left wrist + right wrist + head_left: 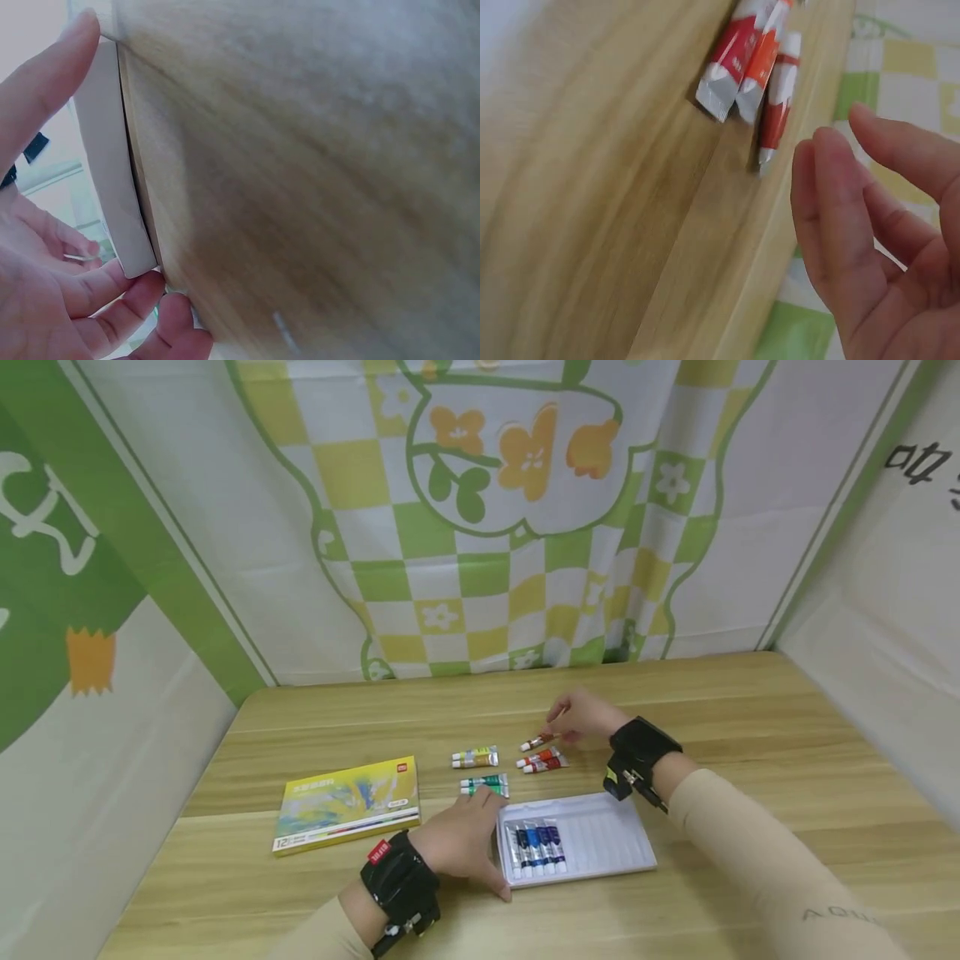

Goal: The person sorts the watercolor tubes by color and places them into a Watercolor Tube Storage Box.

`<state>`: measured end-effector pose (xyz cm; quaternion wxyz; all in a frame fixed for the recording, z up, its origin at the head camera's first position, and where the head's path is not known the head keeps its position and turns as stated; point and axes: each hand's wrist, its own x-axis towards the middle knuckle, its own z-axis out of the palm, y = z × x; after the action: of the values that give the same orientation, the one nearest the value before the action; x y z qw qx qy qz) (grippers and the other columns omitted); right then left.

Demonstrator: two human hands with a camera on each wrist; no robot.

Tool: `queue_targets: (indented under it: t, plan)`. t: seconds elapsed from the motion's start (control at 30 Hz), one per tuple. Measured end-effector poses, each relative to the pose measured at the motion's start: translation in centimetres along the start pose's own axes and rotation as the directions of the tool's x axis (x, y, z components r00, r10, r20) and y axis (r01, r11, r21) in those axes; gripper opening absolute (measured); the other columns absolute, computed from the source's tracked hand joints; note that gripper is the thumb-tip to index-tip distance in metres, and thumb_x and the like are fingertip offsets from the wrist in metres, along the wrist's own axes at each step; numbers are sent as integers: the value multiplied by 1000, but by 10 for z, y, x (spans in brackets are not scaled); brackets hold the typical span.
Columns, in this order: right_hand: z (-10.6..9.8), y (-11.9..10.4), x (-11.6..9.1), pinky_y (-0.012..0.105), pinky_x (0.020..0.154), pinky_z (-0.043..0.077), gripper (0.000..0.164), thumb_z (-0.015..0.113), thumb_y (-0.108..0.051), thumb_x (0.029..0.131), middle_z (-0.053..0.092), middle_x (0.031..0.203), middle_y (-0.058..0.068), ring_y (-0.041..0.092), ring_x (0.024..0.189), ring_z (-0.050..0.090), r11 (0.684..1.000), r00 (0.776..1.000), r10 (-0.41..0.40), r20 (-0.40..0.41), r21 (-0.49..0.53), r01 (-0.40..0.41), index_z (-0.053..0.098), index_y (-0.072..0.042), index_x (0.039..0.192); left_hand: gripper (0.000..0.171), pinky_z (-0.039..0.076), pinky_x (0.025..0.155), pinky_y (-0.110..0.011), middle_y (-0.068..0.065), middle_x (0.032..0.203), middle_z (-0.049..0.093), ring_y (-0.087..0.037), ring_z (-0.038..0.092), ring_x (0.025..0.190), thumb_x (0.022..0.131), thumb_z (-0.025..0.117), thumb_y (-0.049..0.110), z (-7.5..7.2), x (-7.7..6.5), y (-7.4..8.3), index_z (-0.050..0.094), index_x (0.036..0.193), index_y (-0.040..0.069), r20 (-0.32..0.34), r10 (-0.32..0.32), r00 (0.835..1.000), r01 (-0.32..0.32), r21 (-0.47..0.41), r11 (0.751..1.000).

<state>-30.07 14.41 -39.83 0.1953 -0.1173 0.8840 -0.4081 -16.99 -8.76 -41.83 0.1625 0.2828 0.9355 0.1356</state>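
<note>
My left hand (465,835) spans the left short side of a white plastic tray (603,837), thumb at the near corner and fingers at the far one. In the left wrist view, thumb and fingertips grip the ends of the tray's side wall (112,165). Several paint tubes (536,847), silver, blue and purple, lie in its left half. Beyond the tray, my right hand (585,717) hovers beside a brownish-red paint tube (776,112); the right wrist view shows a gap between fingertips and tube. An orange tube (761,64) and a red tube (731,60) lie alongside.
Two green tubes (483,782) lie just behind my left hand, with a yellow and an ochre tube (474,756) farther back. A yellow paint box (348,806) lies flat at the left on the wooden table (750,727). Patterned curtain (480,577) hangs behind.
</note>
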Motion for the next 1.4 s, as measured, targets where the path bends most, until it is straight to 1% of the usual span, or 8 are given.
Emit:
queue_targets:
  t: [0.13,0.23,0.43,0.53,0.77,0.93,1.13,1.4]
  plan:
    - [6,0,12,28,61,57,20,73,-11,80,67,81,8,15,61,65,996,996,36,-85,-74,-42,67,3,92,116,43,101,-39,-11,133,43,-27,46,118,49,82,62,2,1,0,38,138,3,3,1,1000,-1,-3,1000]
    - [12,-1,18,23,56,55,17,74,-11,77,67,77,6,12,57,64,992,993,44,-107,-116,-56,69,2,88,115,44,101,-39,-11,133,43,-28,46,117,49,82,62,2,1,0,38,138,3,10,6,1000,-6,-10,1000]
    - [22,-7,24,17,48,45,11,74,-11,76,70,68,6,8,52,60,978,993,-9,-117,-209,-16,73,-1,79,115,44,100,-38,-11,133,43,-27,47,117,50,82,61,-2,-1,1,37,139,3,21,-6,1000,6,0,1000]
    - [24,-11,26,16,48,42,13,74,-10,75,71,72,7,7,52,60,969,990,-21,-137,-246,-14,73,-1,84,116,44,100,-38,-11,132,43,-26,47,117,50,82,62,-5,-1,2,38,138,2,23,-8,1000,8,7,1000]
    - [27,-16,27,18,54,49,36,75,-3,72,69,86,13,11,57,62,985,982,48,-182,-154,-76,64,3,106,115,44,100,-38,-11,132,44,-26,47,117,50,82,61,-5,0,3,38,138,2,26,-7,1000,7,2,1000]
    - [30,-9,30,22,60,54,43,72,0,75,66,92,15,13,61,63,992,979,123,-160,39,-118,59,5,115,115,45,100,-38,-11,132,44,-27,47,117,49,83,60,-4,-2,3,38,138,2,26,-10,1000,10,-6,1000]
    - [25,2,32,25,71,56,40,64,1,80,64,89,11,11,68,64,958,981,171,-96,248,-143,56,10,118,115,45,99,-38,-10,132,44,-26,47,117,49,83,60,-4,-2,4,38,138,2,22,-8,1000,8,-6,1000]
    - [17,11,29,27,84,54,35,60,-6,88,67,111,17,9,80,65,912,988,157,-13,385,-139,58,10,119,115,44,100,-37,-10,132,44,-26,47,116,49,83,60,-5,-3,3,38,138,3,21,-12,1000,12,7,1000]
